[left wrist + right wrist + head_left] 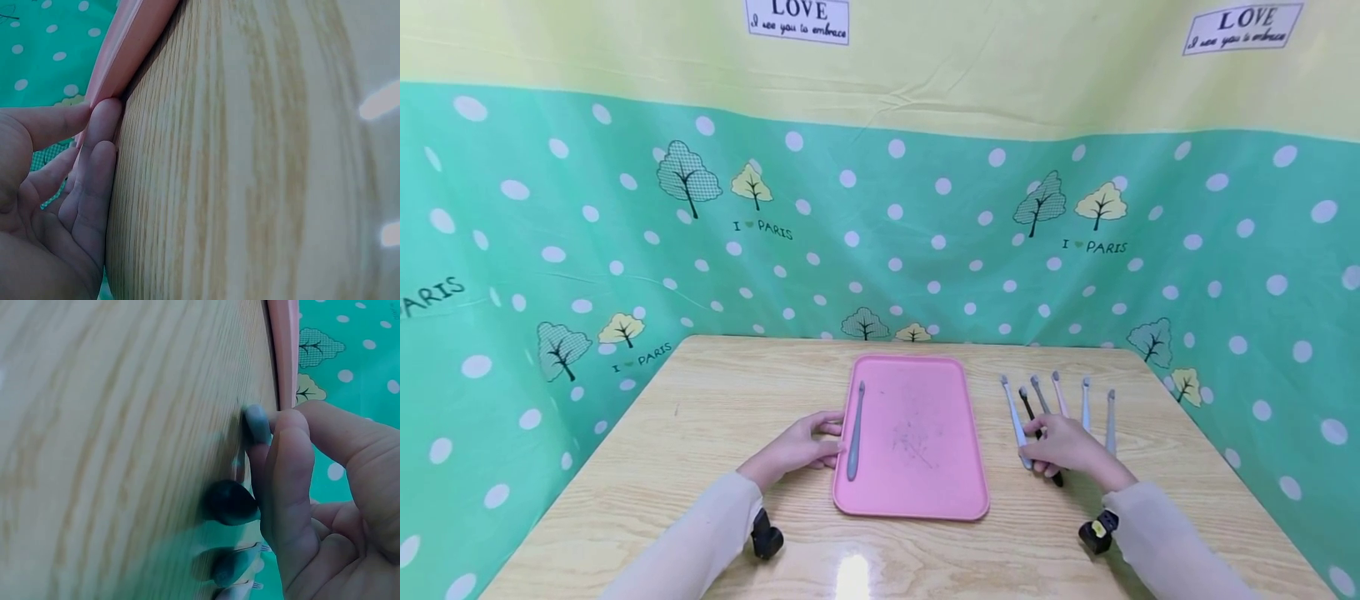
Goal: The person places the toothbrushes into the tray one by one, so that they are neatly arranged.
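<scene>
A pink tray (917, 492) lies on the wooden table with a grey toothbrush (855, 437) along its left side. My left hand (801, 443) is at the tray's left rim, thumb and fingertips pinching its edge in the left wrist view. To the right of the tray, my right hand (1067, 448) pinches the lower handle of a light blue toothbrush (1013, 412), whose rounded end shows between the fingertips in the right wrist view. Just beside it lies a black toothbrush (1026, 400), partly hidden under this hand.
Further right, a dark grey toothbrush (1038, 390), a pink toothbrush (1059, 392), another light blue toothbrush (1086, 404) and a lighter grey toothbrush (1111, 421) lie in a row. A dotted green curtain (940, 242) hangs behind the wooden table (722, 383).
</scene>
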The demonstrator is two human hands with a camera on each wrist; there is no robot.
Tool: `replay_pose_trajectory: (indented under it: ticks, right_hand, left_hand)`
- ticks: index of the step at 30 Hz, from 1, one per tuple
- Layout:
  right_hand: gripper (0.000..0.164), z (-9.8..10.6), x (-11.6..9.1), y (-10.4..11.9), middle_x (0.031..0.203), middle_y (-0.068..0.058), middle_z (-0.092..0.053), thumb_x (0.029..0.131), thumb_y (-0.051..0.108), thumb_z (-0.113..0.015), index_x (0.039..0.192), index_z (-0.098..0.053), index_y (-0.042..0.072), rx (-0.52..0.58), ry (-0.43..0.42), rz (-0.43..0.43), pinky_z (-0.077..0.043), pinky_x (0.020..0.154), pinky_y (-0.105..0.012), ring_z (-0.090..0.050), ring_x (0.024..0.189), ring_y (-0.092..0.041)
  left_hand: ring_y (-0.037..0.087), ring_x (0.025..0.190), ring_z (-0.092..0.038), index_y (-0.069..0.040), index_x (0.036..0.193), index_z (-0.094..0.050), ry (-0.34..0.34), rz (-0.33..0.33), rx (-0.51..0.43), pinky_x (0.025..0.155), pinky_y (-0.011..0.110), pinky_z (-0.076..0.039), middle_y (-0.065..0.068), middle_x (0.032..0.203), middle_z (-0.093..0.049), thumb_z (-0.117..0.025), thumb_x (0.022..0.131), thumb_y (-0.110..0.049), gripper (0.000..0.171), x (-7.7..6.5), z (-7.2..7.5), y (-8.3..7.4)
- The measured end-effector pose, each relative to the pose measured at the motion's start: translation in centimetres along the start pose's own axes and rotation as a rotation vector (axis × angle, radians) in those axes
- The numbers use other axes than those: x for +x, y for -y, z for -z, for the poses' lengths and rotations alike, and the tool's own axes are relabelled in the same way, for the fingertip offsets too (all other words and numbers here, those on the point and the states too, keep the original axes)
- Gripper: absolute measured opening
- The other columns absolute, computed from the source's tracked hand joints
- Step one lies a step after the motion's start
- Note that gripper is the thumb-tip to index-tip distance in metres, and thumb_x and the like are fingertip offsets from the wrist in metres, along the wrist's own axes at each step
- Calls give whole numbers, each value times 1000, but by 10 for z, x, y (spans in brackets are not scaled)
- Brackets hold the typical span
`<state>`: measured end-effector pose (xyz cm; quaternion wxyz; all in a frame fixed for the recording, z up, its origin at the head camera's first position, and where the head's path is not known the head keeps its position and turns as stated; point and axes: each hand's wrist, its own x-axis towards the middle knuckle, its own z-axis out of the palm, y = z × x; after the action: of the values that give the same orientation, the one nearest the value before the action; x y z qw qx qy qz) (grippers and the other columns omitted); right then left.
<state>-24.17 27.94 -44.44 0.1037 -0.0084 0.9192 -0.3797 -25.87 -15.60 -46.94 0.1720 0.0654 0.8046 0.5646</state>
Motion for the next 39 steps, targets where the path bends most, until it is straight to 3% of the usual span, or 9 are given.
replay_pose_trajectory:
  ticks: [16, 25, 31, 39]
  right_hand:
    - [52, -6, -1, 8, 65, -11, -63, 83, 3, -70, 128, -50, -13, 25, 34, 17, -58, 53, -34, -64, 54, -21]
    - [43, -6, -1, 8, 67, -12, -63, 82, 2, -66, 120, -54, -13, 31, 27, -26, -58, 53, -33, -64, 54, -20]
    - [31, -2, -4, 9, 68, -12, -62, 85, 4, -64, 111, -54, -10, 65, 34, 7, -59, 54, -33, -64, 55, -20]
    - [30, -2, -3, 9, 72, -11, -62, 90, 10, -66, 111, -56, -9, 82, 4, 29, -59, 57, -34, -64, 62, -20]
  left_hand:
    - [21, 79, -70, -7, 151, -43, 8, 11, -36, 73, 35, -60, 14, 125, -56, -70, 93, -8, 64, 0, 0, -2]
    - [21, 78, -70, -7, 151, -43, 8, 9, -17, 71, 35, -59, 14, 124, -56, -70, 93, -9, 64, -1, 0, -1]
    - [21, 78, -70, -6, 151, -43, 18, 1, -28, 71, 35, -59, 14, 124, -55, -70, 93, -9, 64, -1, 0, -1]
    - [21, 78, -70, -8, 150, -45, 2, 10, -4, 70, 34, -59, 13, 124, -56, -72, 93, -12, 64, 1, 1, 0]
